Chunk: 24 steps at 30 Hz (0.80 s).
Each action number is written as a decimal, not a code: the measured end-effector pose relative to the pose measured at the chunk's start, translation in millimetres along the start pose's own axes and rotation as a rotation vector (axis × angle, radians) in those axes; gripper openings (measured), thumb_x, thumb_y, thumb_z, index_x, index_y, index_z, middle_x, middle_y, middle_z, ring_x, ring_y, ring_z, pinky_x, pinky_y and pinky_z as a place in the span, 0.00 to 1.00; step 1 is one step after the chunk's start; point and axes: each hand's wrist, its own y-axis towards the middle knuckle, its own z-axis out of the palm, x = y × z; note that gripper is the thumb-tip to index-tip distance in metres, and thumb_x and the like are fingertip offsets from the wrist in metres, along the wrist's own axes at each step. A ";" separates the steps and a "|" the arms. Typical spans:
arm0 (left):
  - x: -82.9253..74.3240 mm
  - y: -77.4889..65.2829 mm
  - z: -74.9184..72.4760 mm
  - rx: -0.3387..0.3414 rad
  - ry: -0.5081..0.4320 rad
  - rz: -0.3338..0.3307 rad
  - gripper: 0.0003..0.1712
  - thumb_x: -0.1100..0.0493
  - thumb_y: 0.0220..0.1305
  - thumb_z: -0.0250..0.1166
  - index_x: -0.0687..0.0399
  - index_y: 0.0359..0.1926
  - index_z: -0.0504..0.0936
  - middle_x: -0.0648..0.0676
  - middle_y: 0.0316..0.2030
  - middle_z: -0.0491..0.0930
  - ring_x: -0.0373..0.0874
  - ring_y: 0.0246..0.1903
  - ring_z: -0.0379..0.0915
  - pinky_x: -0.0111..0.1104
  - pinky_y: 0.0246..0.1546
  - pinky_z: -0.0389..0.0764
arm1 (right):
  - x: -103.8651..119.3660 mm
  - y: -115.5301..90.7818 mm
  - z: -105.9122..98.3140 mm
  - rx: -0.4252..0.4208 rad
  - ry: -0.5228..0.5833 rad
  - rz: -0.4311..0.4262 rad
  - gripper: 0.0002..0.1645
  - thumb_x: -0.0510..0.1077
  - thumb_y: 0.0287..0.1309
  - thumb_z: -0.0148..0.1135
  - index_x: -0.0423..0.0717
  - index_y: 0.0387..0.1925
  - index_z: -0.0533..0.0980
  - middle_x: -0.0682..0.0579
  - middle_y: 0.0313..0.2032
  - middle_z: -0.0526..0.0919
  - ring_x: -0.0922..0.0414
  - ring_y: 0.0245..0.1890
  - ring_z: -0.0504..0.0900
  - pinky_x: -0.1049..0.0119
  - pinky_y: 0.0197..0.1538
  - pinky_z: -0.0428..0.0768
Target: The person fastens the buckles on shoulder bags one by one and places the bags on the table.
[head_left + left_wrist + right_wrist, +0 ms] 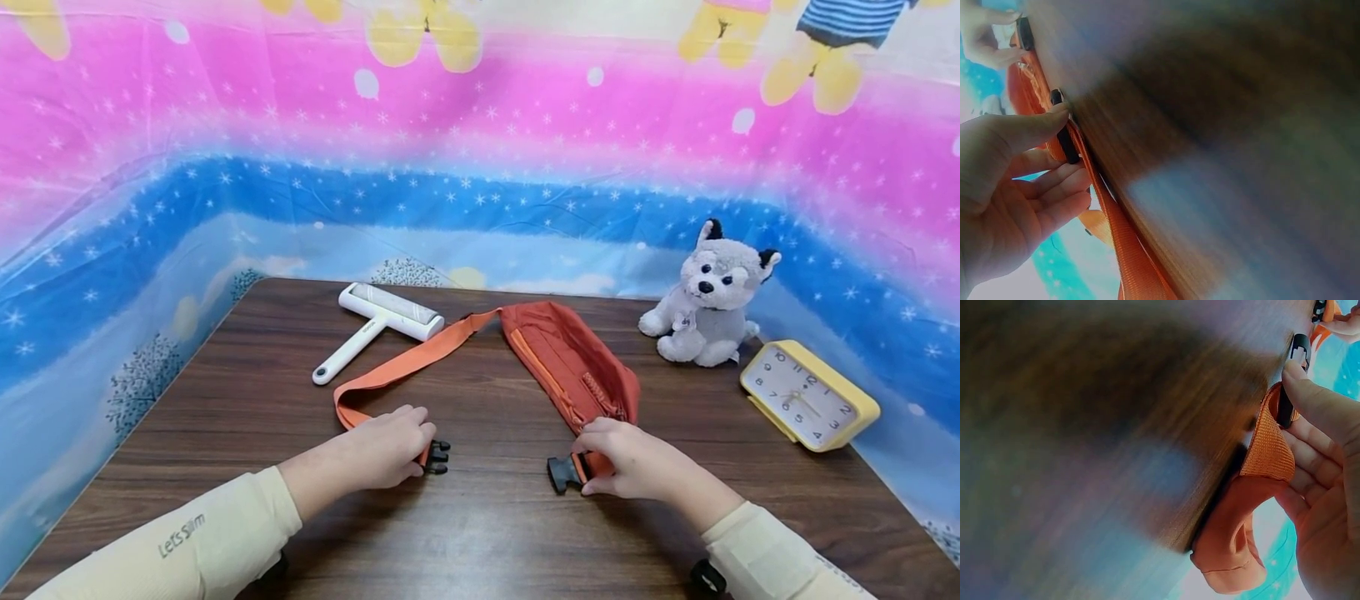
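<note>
Left hand [382, 450] pinches buckle prong half [437, 457], pointing right toward buckle socket half [561, 474], well apart, pinched in right hand [641, 462].

Location type: a home-like tabletop corner; the room beyond cannot be identified. Indicators are as follows. A dark wood-grain table [495, 533] forms the work surface. A printed cloth [450, 142] – pink and blue, with snowflakes and cartoon figures – encloses it from 9 o'clock through 12 to 3 o'clock. Household articles stand or lie on it: plush dog [708, 312] at 2 o'clock, yellow clock [806, 400] at 3, white roller [380, 320] at 11.
</note>
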 end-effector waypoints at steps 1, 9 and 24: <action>0.0 -0.2 -0.2 0.001 -0.004 -0.003 0.16 0.55 0.53 0.72 0.56 0.40 0.77 0.48 0.33 0.67 0.41 0.33 0.63 0.33 0.34 0.72 | 0.1 0.2 -0.2 0.000 0.001 0.000 0.23 0.50 0.43 0.75 0.45 0.40 0.79 0.57 0.37 0.76 0.62 0.40 0.73 0.65 0.44 0.75; -0.5 -2.6 -1.3 0.005 -0.020 -0.013 0.17 0.56 0.53 0.72 0.57 0.41 0.78 0.48 0.34 0.68 0.42 0.34 0.63 0.33 0.34 0.72 | -0.1 0.4 0.5 -0.001 -0.004 0.011 0.24 0.51 0.43 0.75 0.45 0.41 0.79 0.57 0.38 0.76 0.62 0.40 0.74 0.64 0.44 0.75; 3.9 -4.5 -0.1 -0.126 -0.034 0.069 0.16 0.56 0.52 0.73 0.58 0.35 0.76 0.48 0.29 0.66 0.42 0.30 0.62 0.33 0.30 0.70 | 0.4 0.1 0.6 -0.088 -0.049 -0.006 0.21 0.50 0.41 0.76 0.46 0.37 0.77 0.57 0.36 0.76 0.62 0.38 0.75 0.64 0.43 0.75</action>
